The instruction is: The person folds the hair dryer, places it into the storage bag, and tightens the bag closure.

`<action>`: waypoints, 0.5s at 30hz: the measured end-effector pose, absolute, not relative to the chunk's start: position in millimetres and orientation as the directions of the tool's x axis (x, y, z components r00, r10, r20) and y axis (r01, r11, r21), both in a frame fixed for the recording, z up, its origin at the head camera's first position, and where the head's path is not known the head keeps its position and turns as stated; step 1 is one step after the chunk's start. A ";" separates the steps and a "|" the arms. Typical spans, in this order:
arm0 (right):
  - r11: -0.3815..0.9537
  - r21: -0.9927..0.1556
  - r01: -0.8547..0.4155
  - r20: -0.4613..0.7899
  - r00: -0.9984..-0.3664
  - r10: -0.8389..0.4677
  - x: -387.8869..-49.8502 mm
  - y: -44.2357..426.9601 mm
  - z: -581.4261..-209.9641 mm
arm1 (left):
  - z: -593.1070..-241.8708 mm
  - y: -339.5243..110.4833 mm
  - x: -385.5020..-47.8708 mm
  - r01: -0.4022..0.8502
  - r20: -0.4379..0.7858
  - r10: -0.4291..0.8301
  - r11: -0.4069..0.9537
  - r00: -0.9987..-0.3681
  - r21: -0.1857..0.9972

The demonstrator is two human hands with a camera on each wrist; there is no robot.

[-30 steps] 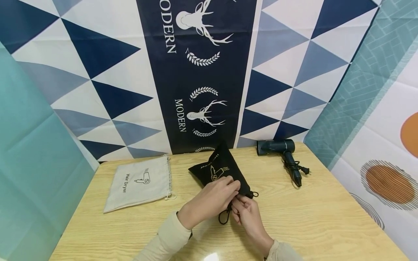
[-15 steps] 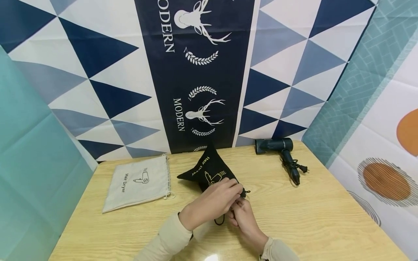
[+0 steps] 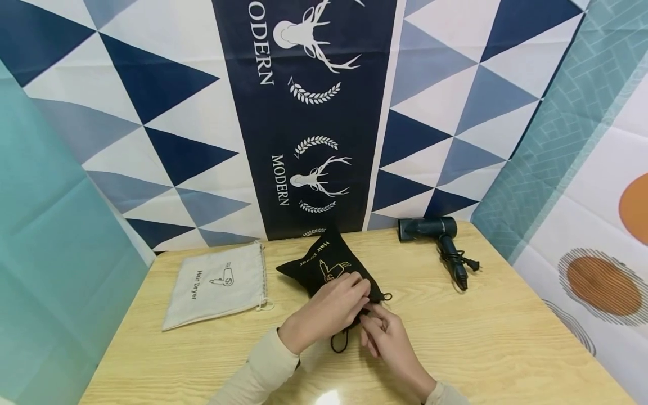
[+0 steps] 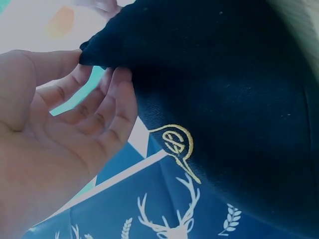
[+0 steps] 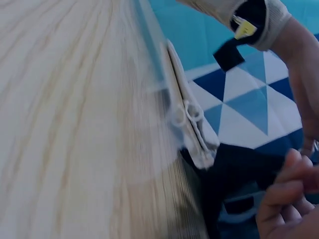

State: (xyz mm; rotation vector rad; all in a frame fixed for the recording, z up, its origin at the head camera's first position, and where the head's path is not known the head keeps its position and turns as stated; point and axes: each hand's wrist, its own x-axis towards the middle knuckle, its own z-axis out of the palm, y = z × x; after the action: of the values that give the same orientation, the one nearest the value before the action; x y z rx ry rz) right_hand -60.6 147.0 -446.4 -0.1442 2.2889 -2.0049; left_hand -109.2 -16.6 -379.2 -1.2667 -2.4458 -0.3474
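Observation:
A black drawstring bag with gold "Hair Dryer" lettering and a dryer drawing stands tilted on the table, its mouth toward me. My left hand pinches the fabric at the mouth between thumb and fingers, as the left wrist view shows close up. Just below, my right hand has its index finger and thumb at the same mouth, dark cloth between them; its fingertips are partly hidden. Cord loops hang out at both sides of the mouth. Whether anything is inside the bag cannot be seen.
A pale grey drawstring bag, also marked "Hair Dryer", lies flat at the left. At the back right is a dark hair dryer, its cord bundled by the handle. Patterned cloth walls enclose the wooden table at the back and sides.
The black bag has shifted slightly left and tipped. My right hand's index finger and thumb have spread apart at the mouth; my left hand keeps its pinch.

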 end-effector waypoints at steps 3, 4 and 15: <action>0.133 -0.991 0.015 -0.036 -0.987 -0.160 -60.2 153.4 -446.7 | -385.2 -15.1 -110.1 0.821 0.405 0.737 0.568 -0.541 0.061; 0.129 -0.991 0.023 -0.045 -0.985 -0.165 -60.8 155.3 -446.9 | -387.5 -14.4 -110.3 0.822 0.394 0.743 0.566 -0.541 0.064; 0.136 -0.988 0.073 -0.100 -0.974 -0.205 -71.4 176.3 -457.0 | -405.8 -8.5 -108.0 0.785 0.175 0.767 0.615 -0.617 0.074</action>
State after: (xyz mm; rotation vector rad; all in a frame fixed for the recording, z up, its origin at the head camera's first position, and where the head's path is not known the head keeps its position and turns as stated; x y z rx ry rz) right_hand -71.4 176.3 -457.0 -0.1300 2.1980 -1.9323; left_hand -108.0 -8.5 -405.8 -1.3079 -2.7080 -0.2163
